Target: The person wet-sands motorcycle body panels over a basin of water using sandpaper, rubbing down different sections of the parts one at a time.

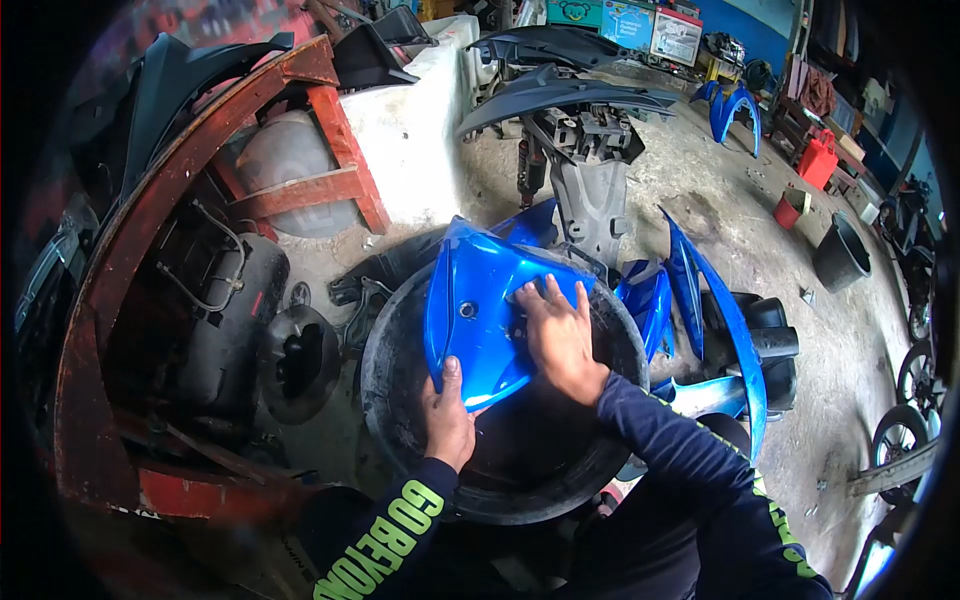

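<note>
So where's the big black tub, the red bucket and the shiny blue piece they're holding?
Black tub (385, 398): head view, on its left wall.
Red bucket (787, 212): head view, on its side.
Blue piece (487, 345): head view, on its smooth lower part.

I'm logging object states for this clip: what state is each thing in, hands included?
Blue panel, held over the basin
Left hand, gripping the panel's lower edge
Right hand, fingers spread against the panel
Black basin, open-topped; contents too dark to tell
Red container, upright; closure unclear
Dark bucket, open-topped
</note>
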Tool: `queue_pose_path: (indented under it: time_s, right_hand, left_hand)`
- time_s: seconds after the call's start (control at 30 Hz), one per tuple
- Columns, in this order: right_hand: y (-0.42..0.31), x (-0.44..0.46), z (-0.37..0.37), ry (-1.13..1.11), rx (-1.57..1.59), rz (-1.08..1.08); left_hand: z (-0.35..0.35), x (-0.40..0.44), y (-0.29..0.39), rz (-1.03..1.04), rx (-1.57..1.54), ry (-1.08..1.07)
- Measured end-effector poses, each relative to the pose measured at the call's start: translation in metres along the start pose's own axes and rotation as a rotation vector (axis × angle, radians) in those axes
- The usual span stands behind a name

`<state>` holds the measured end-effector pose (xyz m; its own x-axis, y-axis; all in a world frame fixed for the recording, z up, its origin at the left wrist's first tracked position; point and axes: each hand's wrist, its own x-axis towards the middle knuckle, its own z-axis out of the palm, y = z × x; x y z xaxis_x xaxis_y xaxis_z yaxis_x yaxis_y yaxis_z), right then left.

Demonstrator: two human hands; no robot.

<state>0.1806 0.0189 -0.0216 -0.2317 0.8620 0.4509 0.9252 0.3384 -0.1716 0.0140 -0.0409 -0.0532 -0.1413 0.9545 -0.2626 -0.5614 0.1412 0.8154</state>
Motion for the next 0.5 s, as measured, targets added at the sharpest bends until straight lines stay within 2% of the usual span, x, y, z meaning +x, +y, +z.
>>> queue_pose_path:
  time_s: [0.03, 0.1, 0.13, 0.27, 0.4, 0.43, 0.5]
  right_hand:
    - [0.005, 0.002, 0.004, 0.018, -0.015, 0.010]
    - [-0.011, -0.022, 0.007, 0.094, 0.011, -0.159]
    - [-0.019, -0.029, -0.001, 0.046, 0.133, -0.166]
    - [-0.004, -0.008, -0.006, 0.058, 0.025, -0.061]
    - [-0.032, -0.038, -0.007, 0.076, 0.174, -0.188]
    - [-0.028, -0.031, -0.008, 0.077, 0.175, -0.187]
    - [-0.013, -0.009, -0.012, 0.048, 0.063, -0.029]
  left_hand:
    - [0.001, 0.001, -0.001, 0.003, 0.007, 0.021]
    - [-0.002, 0.003, -0.001, 0.016, 0.009, 0.008]
    - [-0.003, 0.002, 0.002, 0.021, -0.002, -0.023]
    - [-0.001, 0.000, -0.001, 0.038, -0.006, -0.015]
    - [-0.009, 0.004, -0.002, 0.016, 0.019, -0.031]
    - [-0.008, 0.005, -0.001, 0.016, 0.021, -0.032]
    - [-0.007, 0.004, 0.000, 0.021, -0.009, 0.015]
